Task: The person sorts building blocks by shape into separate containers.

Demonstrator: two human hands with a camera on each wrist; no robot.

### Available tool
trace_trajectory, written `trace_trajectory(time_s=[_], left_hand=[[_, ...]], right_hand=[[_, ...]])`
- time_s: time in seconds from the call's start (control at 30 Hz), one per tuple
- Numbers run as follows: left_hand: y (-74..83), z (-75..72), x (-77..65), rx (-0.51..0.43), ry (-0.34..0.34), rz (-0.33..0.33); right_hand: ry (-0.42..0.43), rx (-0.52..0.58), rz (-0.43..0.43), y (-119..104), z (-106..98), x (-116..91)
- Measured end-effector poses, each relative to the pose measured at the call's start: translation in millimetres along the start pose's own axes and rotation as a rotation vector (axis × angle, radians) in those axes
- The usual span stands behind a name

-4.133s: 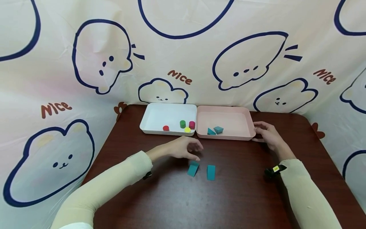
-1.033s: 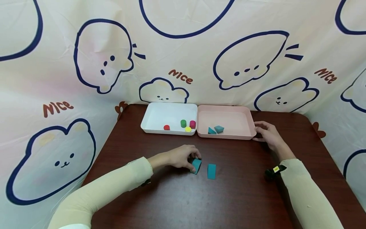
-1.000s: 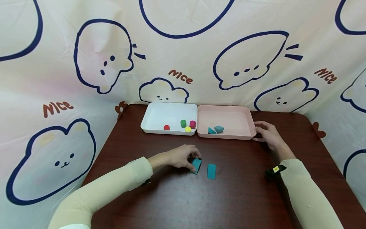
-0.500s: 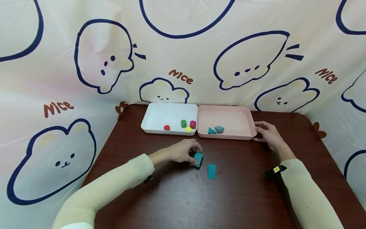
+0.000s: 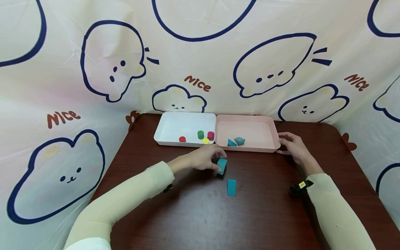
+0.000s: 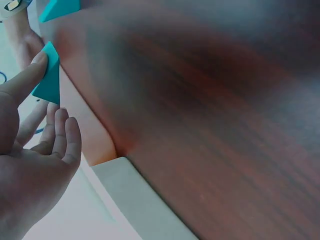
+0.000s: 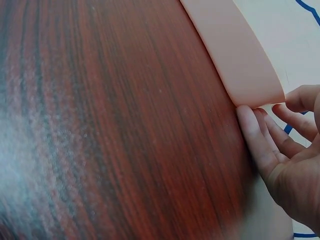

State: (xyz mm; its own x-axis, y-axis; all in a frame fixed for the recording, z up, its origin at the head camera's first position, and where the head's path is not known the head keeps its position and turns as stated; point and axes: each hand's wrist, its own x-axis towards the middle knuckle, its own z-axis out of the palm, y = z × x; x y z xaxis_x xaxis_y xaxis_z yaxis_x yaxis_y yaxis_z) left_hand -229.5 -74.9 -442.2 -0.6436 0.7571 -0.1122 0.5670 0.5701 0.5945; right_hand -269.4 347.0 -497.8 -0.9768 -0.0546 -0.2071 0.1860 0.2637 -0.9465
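In the head view my left hand (image 5: 204, 158) pinches a teal triangular prism block (image 5: 222, 166) between thumb and fingers, a little in front of the two trays. The left wrist view shows the thumb pressed on one face of this wedge-shaped block (image 6: 51, 82). A second teal block (image 5: 231, 187) lies on the table nearer to me. At the right end of the pink tray (image 5: 250, 149), my right hand (image 5: 295, 149) touches the outer wall. Its fingertips lie against that end wall in the right wrist view, with the thumb low at the corner.
Left of the pink tray, side against side, stands a white tray (image 5: 175, 121) with a red, a green, a yellow and a magenta piece. Two teal blocks (image 5: 239, 141) lie inside the pink tray. A printed cloth (image 5: 218, 62) hangs behind the brown table (image 5: 200, 222).
My left hand has taken hold of the left teal block, lifted it and carried it forward and right toward the pink tray. My right hand stays at the tray's end.
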Motion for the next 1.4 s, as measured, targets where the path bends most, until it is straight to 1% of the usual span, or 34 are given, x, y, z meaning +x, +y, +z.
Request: trace_trajectory(time_s=[0.3,0.47,0.63,0.73,0.97,1.17,1.4], left_hand=[[6.4,-10.1,10.8,-0.038,0.026,0.005],[2.4,-13.1,17.3,-0.074,0.073,0.008],[-2.2,-17.3,21.5,-0.147,0.113,0.016],[-3.0,-20.8,22.9,-0.175,0.129,0.026],[-4.1,-24.2,26.7,-0.177,0.142,0.025],[-3.5,-23.7,28.3,-0.18,0.151,-0.002],[-5.7,-23.4,31.3,-0.154,0.179,-0.028]], right_hand=[[-0.005,-0.006,0.001,-2.9,-0.4,-1.2],[0.0,-0.014,0.002,-4.0,-0.1,-1.2],[0.001,-0.013,0.002,-3.7,-0.1,-0.3],[0.002,-0.011,-0.001,-3.9,0.2,0.7],[0.005,-0.012,-0.004,-4.6,1.1,0.5],[0.003,-0.008,-0.007,-2.8,2.1,-0.7],[0.008,-0.003,-0.004,-1.4,2.2,-0.8]])
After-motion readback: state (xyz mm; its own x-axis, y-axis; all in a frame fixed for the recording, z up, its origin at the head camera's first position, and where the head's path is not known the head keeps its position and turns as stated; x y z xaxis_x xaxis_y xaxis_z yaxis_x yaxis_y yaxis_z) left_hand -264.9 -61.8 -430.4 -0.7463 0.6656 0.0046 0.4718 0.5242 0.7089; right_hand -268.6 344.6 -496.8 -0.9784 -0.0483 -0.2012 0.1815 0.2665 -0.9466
